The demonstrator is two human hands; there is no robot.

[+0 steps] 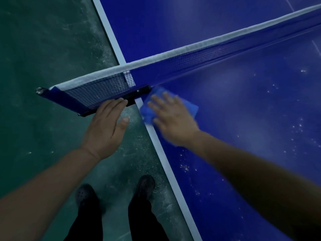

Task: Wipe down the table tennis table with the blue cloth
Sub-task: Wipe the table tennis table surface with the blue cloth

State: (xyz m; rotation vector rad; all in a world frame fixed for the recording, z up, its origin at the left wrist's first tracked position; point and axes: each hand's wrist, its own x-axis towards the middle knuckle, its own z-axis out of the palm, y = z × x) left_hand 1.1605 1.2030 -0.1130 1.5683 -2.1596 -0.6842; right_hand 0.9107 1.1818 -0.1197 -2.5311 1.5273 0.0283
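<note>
So the blue cloth (pixel 169 108) sat right in the corner where the net (pixel 182 65) met the white side line (pixel 166 164), roughly centre of the frame. The right hand (pixel 173 119) was flat on top of it, fingers spread, palm pressing down, so not really a pinch grip, more a flat hold pinning the cloth to the surface (pixel 251 119). It looked a bit blurred, so I'd guess mid-wipe.

The left hand (pixel 106 126) was off the surface entirely, out over the green floor (pixel 43 58), fingers together and open, fingertips resting against the black net clamp (pixel 137 95). It gripped nothing as far as I could tell.

The cloth was boxed in on two sides: net just above it, side edge just to its left, part of it already lapping over the white line. It lay under the right hand, and all the open room ran toward the right and lower right of the frame, along the net and down the side line. That's also where the white specks (pixel 298 126) were scattered, well apart from the cloth, with another patch (pixel 185 166) near the line lower down.

My read: the next stroke wanted to pull away from the corner, toward the right. Pushing left would have risked dropping the cloth off the edge.
</note>
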